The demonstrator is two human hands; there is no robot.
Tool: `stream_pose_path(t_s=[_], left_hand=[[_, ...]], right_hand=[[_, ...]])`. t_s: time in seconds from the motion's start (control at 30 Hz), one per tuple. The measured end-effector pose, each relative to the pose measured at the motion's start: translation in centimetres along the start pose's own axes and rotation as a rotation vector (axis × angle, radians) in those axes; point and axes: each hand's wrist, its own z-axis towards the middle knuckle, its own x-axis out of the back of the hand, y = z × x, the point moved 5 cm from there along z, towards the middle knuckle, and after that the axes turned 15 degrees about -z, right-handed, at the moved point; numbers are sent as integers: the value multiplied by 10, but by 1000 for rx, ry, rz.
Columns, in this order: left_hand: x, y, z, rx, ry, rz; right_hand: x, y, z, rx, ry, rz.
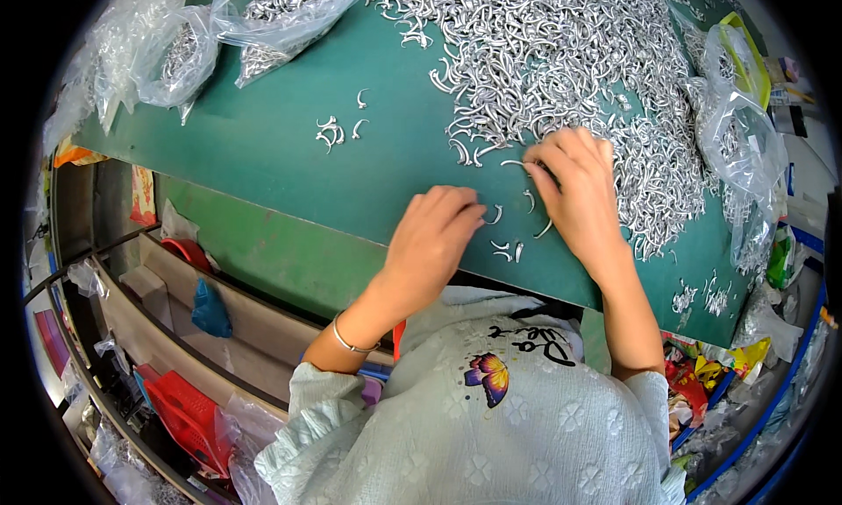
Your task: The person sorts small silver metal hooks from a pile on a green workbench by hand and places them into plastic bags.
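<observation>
Partly blurred, both hands [436,231] [576,185] loosely curled near silver pieces [553,57], any hold unclear.

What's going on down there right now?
A person is working bare-handed at a green table with a heap of small curved silvery pieces. The right hand is at the heap's near edge, beside a loose piece; the left hand is next to another piece. I can't tell whether either hand holds one. A small group lies apart, further left, and clear bags are at the upper left.
</observation>
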Motion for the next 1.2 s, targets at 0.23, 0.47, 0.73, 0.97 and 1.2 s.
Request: stream_pose_path(t_s=[0.23, 0.47, 0.73, 0.97, 1.2], left_hand=[[-13, 13, 10, -21, 61, 0], [-6, -2, -2, 80, 69, -39], [-13, 8, -1, -121, -83, 105], [14, -5, -7, -7, 144, -3], [24, -6, -19, 130, 186, 106]], right_hand=[[11, -3, -25, -45, -92, 32], [-2, -30, -36, 52, -116, 69], [-8, -17, 3, -32, 121, 275], [-22, -37, 19, 176, 104, -28], [-7, -24, 5, 48, 123, -136]])
